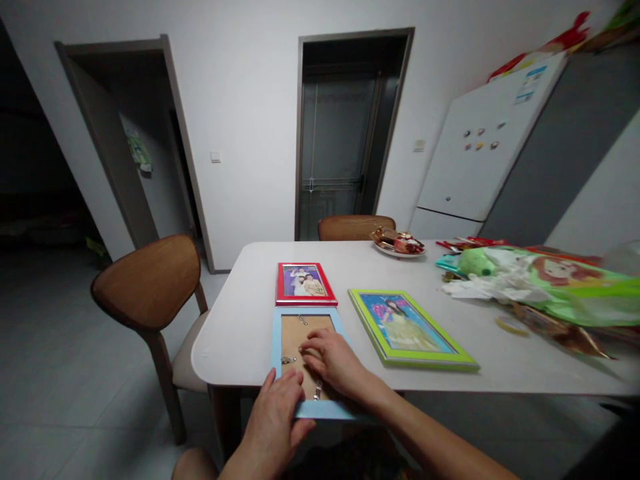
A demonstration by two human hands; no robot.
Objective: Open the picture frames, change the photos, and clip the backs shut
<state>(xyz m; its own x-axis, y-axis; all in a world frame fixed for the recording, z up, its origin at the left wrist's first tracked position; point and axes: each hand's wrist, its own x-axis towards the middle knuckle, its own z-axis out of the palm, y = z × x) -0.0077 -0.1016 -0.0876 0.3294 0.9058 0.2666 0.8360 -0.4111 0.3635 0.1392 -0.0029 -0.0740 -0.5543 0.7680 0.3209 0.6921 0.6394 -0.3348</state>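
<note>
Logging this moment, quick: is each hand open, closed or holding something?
Left hand: holding the light-blue picture frame near its near-left corner.
Right hand: curled over the brown backing board; whether it grips anything cannot be told.

left grip [277, 412]: at blue frame [277, 335] | right grip [329, 360]: over brown backing [294, 339] | red frame [306, 302]: beyond

**Bare Arms, Dark Clothing**

The person's bare, slim-fingered left hand [280, 407] and bare, slim-fingered right hand [333, 360] run back into smooth, uncovered forearms [430, 430], broadening gently away from the wrists. A rounded, bare patch of leg [195, 465], probably a knee, shows low down. Between the arms I make out dark, dim fabric [345, 460], apparently clothing, with faint flecks of colour toward the bottom; its pattern is too murky to read.
</note>
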